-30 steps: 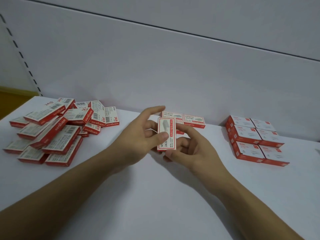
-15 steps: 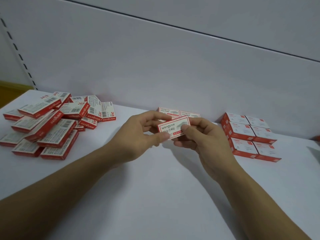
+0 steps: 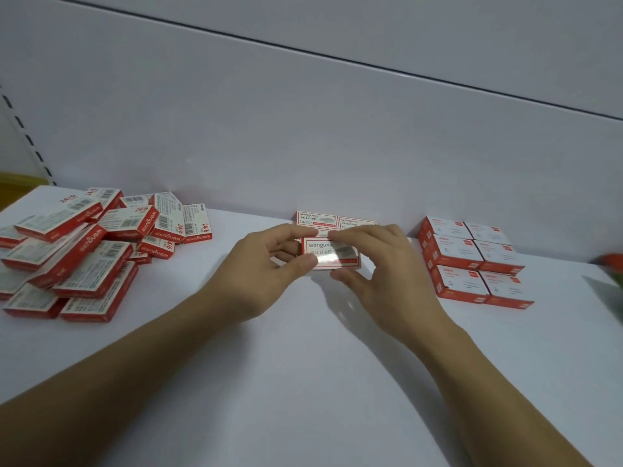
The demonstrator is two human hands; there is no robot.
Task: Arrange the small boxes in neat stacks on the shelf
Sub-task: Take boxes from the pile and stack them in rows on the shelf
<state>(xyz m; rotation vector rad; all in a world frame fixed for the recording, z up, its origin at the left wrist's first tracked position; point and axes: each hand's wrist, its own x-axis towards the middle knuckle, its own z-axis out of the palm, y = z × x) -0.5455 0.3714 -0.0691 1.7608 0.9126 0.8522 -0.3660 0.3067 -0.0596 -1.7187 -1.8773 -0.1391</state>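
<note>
A small red-and-white staple box (image 3: 332,253) lies flat, face up, held between both hands just in front of two like boxes (image 3: 335,220) laid side by side against the back panel. My left hand (image 3: 269,261) pinches its left end with thumb and forefinger. My right hand (image 3: 381,261) pinches its right end. Whether the box touches the white shelf (image 3: 303,365) is hidden by the fingers. A jumbled pile of the same boxes (image 3: 84,251) sits at the far left.
Neat stacks of red-and-white boxes (image 3: 472,261) stand at the right, several in two rows. A blurred red and green object (image 3: 613,267) shows at the right edge. The grey back panel (image 3: 337,129) rises behind everything. Bare shelf lies in front of my forearms.
The box turned from upright to flat and moved away from me, lower and closer to the two boxes at the back. Both hands went with it.
</note>
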